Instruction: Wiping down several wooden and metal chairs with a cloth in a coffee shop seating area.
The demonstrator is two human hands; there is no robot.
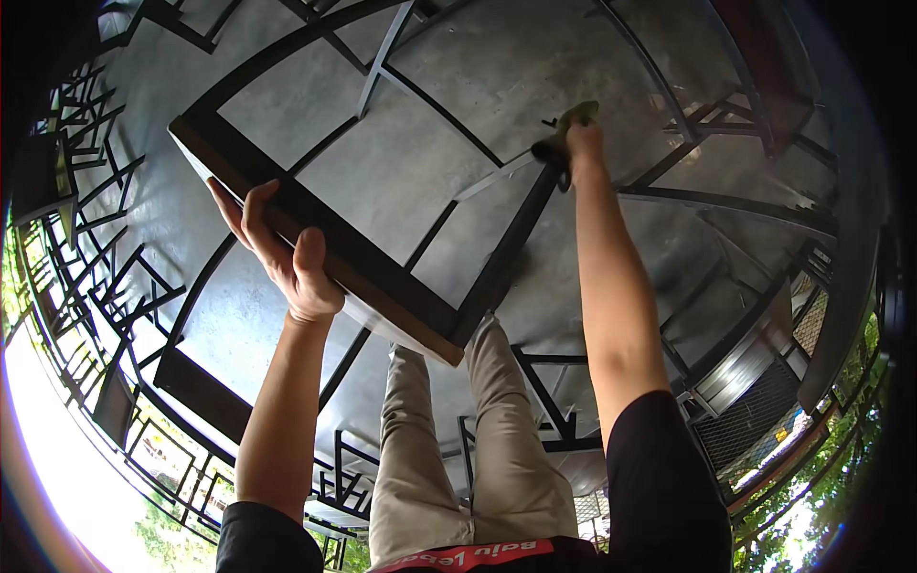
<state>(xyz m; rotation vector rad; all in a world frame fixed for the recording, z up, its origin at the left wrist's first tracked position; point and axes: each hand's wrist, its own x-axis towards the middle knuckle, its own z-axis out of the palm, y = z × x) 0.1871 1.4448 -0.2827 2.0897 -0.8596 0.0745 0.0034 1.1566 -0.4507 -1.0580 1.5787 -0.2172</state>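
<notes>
My left hand (286, 251) holds a wooden-edged board (337, 229), its thumb and fingers spread along the near long edge. The board lies tilted, with a dark face towards me and a paler face turned to the lower left. Black metal bars run from it, and one thick metal leg (509, 247) slants to the upper right from its near corner. At the far end of that leg, my right hand (586, 140) is closed on a dark olive cloth (555, 147). The cloth wraps around or presses on the bar; which one is hard to tell.
More black metal frames (731, 204) stand on the grey concrete floor (430, 143) to the right. Many tangled frames (122, 286) fill the left side. My legs (494, 430) are close below the board. A metal mesh panel (745, 430) is at lower right.
</notes>
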